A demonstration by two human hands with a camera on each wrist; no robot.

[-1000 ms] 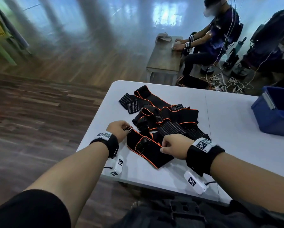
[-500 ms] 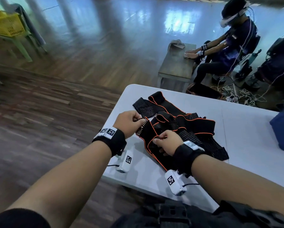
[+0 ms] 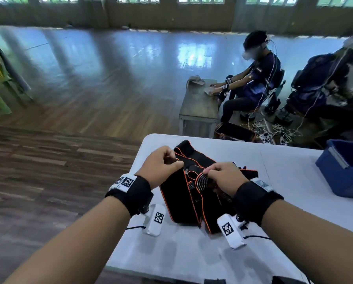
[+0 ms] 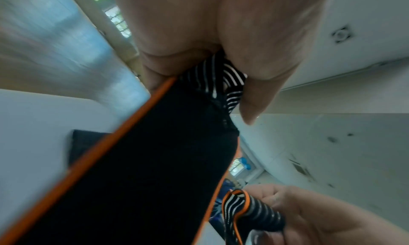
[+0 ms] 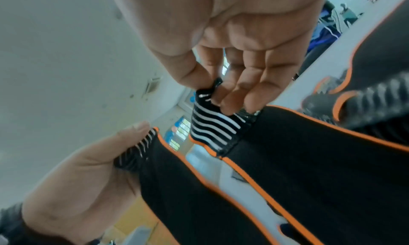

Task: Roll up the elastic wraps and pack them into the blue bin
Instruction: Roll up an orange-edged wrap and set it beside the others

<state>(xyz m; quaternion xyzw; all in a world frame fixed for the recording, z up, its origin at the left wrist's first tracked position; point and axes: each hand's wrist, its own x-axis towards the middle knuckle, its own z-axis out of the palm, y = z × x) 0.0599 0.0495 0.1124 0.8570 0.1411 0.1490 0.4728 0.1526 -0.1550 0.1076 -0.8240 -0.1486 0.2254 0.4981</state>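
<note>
Both forearms reach forward over the white table [image 3: 192, 255], each wearing a black wrist band. The left hand [image 3: 161, 167] is raised above the tabletop, fingers curled in, thumb pressed against them. It pinches the white-striped end of a black elastic wrap with orange edging [image 3: 177, 201]. The right hand [image 3: 225, 177] is level with it and just beside it, knuckles up. Its thumb and fingertips pinch a second striped end. From the two hands the black fabric hangs in two panels whose lower edges touch the table near the front. Whether both panels belong to one wrap I cannot tell for certain. Behind the hands lies a heap of similar black and orange wraps [image 3: 194, 154], partly hidden.

The blue plastic bin [image 3: 343, 175] stands at the table's right edge, well apart from the hands. What it holds cannot be made out.

Half a second ago both hands were low on the heap, with the fabric lying flat. Now they are lifted and the fabric hangs upright.
</note>
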